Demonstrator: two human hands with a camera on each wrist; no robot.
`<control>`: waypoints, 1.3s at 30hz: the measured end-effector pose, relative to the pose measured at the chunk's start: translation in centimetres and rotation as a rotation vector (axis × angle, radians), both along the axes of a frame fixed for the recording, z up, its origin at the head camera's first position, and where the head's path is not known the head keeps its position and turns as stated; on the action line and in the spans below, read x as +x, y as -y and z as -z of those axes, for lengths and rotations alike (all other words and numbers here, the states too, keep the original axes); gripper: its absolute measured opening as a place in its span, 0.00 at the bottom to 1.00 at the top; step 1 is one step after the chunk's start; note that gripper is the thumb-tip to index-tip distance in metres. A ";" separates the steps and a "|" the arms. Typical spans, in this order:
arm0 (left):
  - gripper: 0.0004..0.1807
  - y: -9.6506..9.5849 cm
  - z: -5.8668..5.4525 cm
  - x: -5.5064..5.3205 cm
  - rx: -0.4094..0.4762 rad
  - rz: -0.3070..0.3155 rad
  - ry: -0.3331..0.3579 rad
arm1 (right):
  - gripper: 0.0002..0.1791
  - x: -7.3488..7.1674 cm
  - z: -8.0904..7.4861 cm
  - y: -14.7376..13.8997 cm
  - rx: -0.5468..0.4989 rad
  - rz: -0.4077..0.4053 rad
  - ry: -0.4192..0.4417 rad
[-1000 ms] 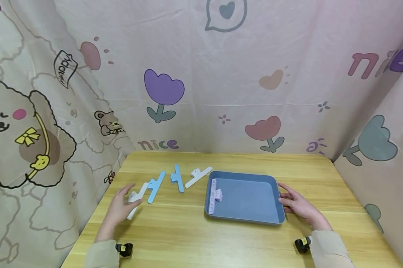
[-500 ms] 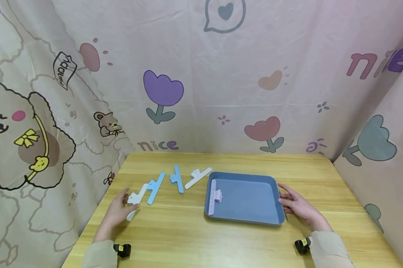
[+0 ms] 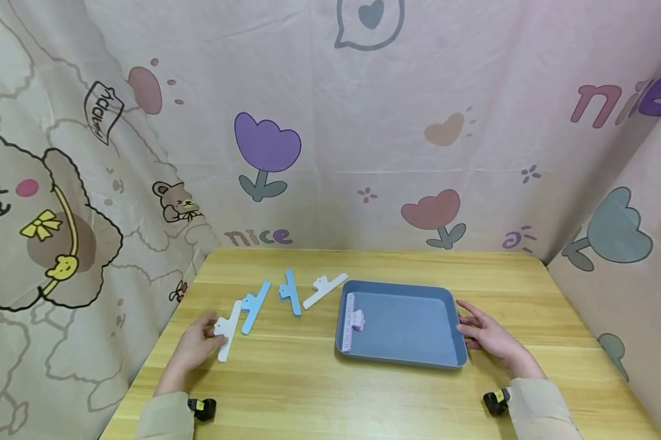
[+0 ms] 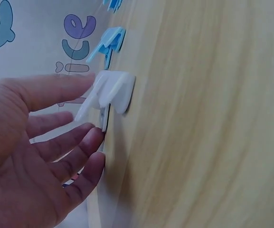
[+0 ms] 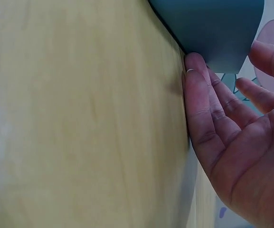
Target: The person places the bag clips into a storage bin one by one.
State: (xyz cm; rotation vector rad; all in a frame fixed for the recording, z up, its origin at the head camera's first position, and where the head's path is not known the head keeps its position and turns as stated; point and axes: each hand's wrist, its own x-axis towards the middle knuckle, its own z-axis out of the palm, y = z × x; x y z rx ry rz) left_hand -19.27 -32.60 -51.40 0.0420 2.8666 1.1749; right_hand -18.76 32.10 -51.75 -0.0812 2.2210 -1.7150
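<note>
At the left of the table in the head view, my left hand (image 3: pixel 195 345) reaches a white bar clip (image 3: pixel 229 331) lying on the wood. In the left wrist view the thumb touches the near side of the white clip (image 4: pixel 113 92); the other fingers are loosely bent and spread beside its handle. My right hand (image 3: pixel 492 336) rests against the right end of a blue-grey tray (image 3: pixel 407 324). The right wrist view has its fairly straight fingertips low on the tray's outer wall (image 5: pixel 212 33), thumb near the rim. Inside the tray, along its left wall, lies a pale purple bar clip (image 3: pixel 349 324).
Two blue bar clips, a nearer one (image 3: pixel 256 307) and a farther one (image 3: pixel 292 293), lie right of the white clip. Another whitish clip (image 3: pixel 325 291) sits beside the tray's back left corner. Printed curtains (image 3: pixel 330 122) stand behind the wooden table (image 3: pixel 286 397) and at both sides.
My left hand has closed in on the white clip, its thumb and fingers drawing nearer each other. That clip has turned slightly, its near end swinging right. My right hand and the tray have stayed put.
</note>
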 end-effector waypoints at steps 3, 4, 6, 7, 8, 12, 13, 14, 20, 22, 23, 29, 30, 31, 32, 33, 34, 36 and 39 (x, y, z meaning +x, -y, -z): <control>0.34 0.2 0.0 -0.2 0.003 0.020 0.007 | 0.40 0.0 -0.1 0.0 0.002 0.001 -0.002; 0.34 0.3 0.0 -0.2 0.010 0.026 0.018 | 0.40 0.0 -0.1 0.0 0.002 0.001 -0.002; 0.35 0.4 0.0 -0.3 0.019 0.035 0.035 | 0.40 0.0 -0.1 0.0 0.002 0.003 -0.001; 0.35 0.5 0.0 -0.4 0.025 0.039 0.044 | 0.40 0.0 -0.1 0.1 0.001 0.005 0.000; 0.35 0.6 -0.1 -0.5 0.028 0.047 0.052 | 0.40 0.0 -0.1 0.1 0.001 0.006 0.001; 0.34 0.9 -0.1 -0.8 0.040 0.073 0.065 | 0.40 0.1 0.0 0.1 -0.003 0.013 0.005; 0.34 1.0 -0.2 -0.8 0.050 0.078 0.066 | 0.41 0.1 0.0 0.1 -0.004 0.015 0.006; 0.34 1.0 -0.2 -0.9 0.056 0.086 0.066 | 0.41 0.1 0.0 0.1 -0.004 0.016 0.006; 0.30 1.1 0.0 -1.0 0.049 0.079 0.057 | 0.41 0.1 0.1 0.1 0.005 0.025 0.010; 0.28 1.1 0.0 -1.1 0.038 0.068 0.055 | 0.41 0.0 0.1 0.1 0.008 0.028 0.010; 0.28 1.1 0.0 -1.1 0.037 0.057 0.055 | 0.41 0.0 0.1 0.1 0.009 0.029 0.011; 0.28 1.1 0.2 -0.9 0.032 0.028 0.051 | 0.42 0.1 0.2 0.1 0.015 0.026 0.008; 0.28 1.1 0.2 -0.9 0.025 0.027 0.046 | 0.41 0.1 0.2 0.1 0.012 0.022 0.007; 0.28 1.2 0.2 -0.8 0.021 0.022 0.041 | 0.41 0.1 0.2 0.1 0.007 0.018 0.005; 0.28 1.2 0.3 -0.8 0.015 0.012 0.036 | 0.41 0.1 0.1 0.1 0.004 0.006 0.000; 0.28 1.3 0.4 -0.8 0.011 0.002 0.031 | 0.40 0.1 0.1 0.1 0.000 0.005 0.001; 0.28 1.3 0.5 -0.7 0.006 -0.003 0.027 | 0.40 0.1 0.1 0.0 -0.004 -0.005 -0.004; 0.28 1.3 0.6 -0.6 0.006 -0.016 0.023 | 0.39 0.1 0.2 0.0 -0.013 -0.019 -0.007; 0.28 1.3 0.7 -0.4 0.010 -0.027 0.016 | 0.38 0.1 0.1 -0.1 -0.025 -0.023 -0.011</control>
